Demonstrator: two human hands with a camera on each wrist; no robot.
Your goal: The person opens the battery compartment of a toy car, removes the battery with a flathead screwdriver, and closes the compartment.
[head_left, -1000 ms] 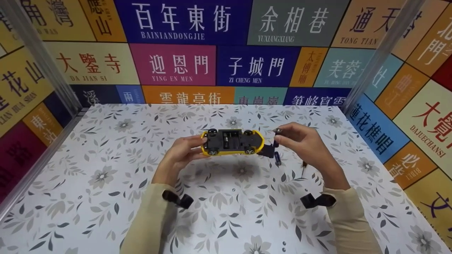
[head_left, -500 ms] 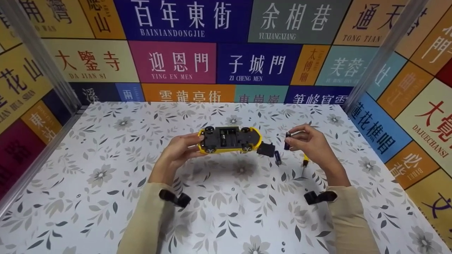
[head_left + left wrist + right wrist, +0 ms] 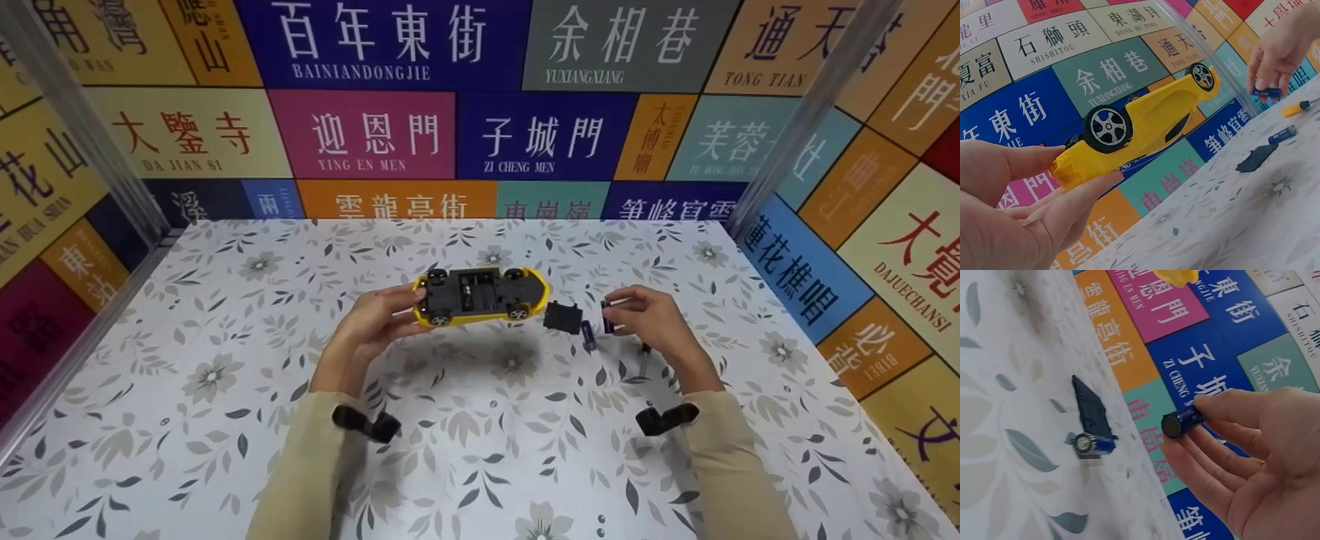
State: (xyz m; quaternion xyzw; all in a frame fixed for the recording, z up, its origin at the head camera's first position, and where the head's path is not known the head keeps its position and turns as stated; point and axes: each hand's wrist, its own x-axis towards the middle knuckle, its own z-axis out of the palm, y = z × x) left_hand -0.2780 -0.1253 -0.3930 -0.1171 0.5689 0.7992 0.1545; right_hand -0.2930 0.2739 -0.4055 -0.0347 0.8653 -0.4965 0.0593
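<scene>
My left hand [image 3: 367,326] grips one end of a yellow toy car [image 3: 1145,126], which is upside down above the table with its black underside [image 3: 442,295] up. An uncovered battery compartment [image 3: 480,291] shows in the middle, with something slim at its left side. Between thumb and fingers my right hand [image 3: 656,322] pinches a dark blue battery [image 3: 1182,422], held just above the tabletop. A second blue battery [image 3: 589,335] lies on the table beside a flat black battery cover [image 3: 562,317]. Partly behind the right hand lies a screwdriver [image 3: 1296,108] with a yellow handle.
A white table [image 3: 450,465] with a leaf and flower print lies under everything. Panels [image 3: 382,135] with coloured name blocks stand at the back and both sides, joined by clear corner posts [image 3: 814,120].
The right hand has moved away from the car with its battery and come lower, near the other battery. The car has shifted slightly left in the left hand.
</scene>
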